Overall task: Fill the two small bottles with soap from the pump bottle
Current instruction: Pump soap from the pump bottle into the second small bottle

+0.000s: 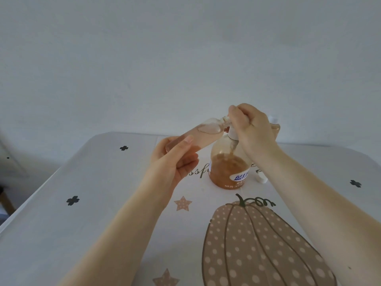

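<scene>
My left hand [175, 159] grips a small clear bottle [203, 131], tilted with its open neck up and to the right against the pump nozzle. It holds orange soap in its lower part. My right hand [249, 126] curls over the pump head of the big orange soap bottle [226, 168], which stands on the table. A second small bottle [274, 124] with a white cap stands behind my right hand, mostly hidden. A small white cap [261, 178] lies on the table right of the pump bottle.
The table [82, 223] wears a pale cloth printed with a dotted pumpkin [257, 244], stars and dark flowers. A plain wall rises behind. The table's left edge drops off toward a dark floor.
</scene>
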